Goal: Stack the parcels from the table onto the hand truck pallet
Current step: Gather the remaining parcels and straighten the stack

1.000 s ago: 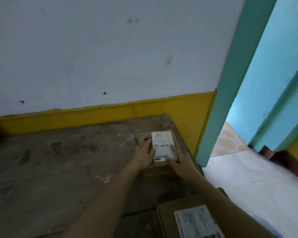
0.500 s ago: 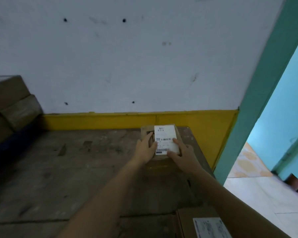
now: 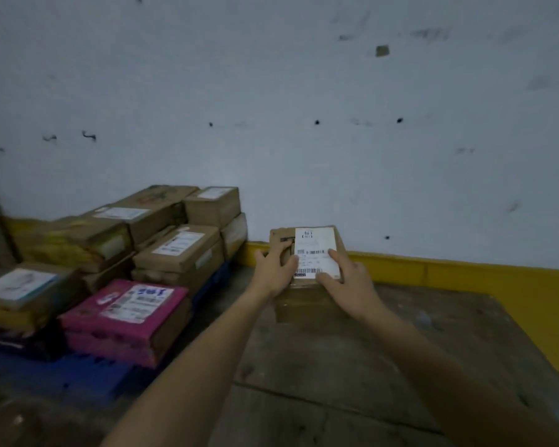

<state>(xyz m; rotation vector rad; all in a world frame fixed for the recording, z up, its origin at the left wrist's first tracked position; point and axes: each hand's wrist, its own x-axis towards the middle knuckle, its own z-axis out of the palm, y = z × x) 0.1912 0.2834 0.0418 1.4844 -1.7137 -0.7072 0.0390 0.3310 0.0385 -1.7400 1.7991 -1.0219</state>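
The left grip point(image 3: 273, 269) and right grip point(image 3: 346, 285) hold a labelled brown parcel point(image 3: 307, 304) over the table point(image 3: 400, 366).

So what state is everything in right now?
Parcel: gripped by both hands, label up.
Left hand: grips parcel's left side.
Right hand: grips its right side.
Pink parcel: lies flat on pallet, label up.
Brown stack: piled on pallet by wall.
Pallet: loaded.

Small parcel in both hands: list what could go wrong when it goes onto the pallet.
1. The left hand and right hand hold the small parcel near its top, the right fingers on the paper label; it might slip.
2. The brown parcels on the blue pallet stand at uneven heights; set across a step, it could tilt or slide.
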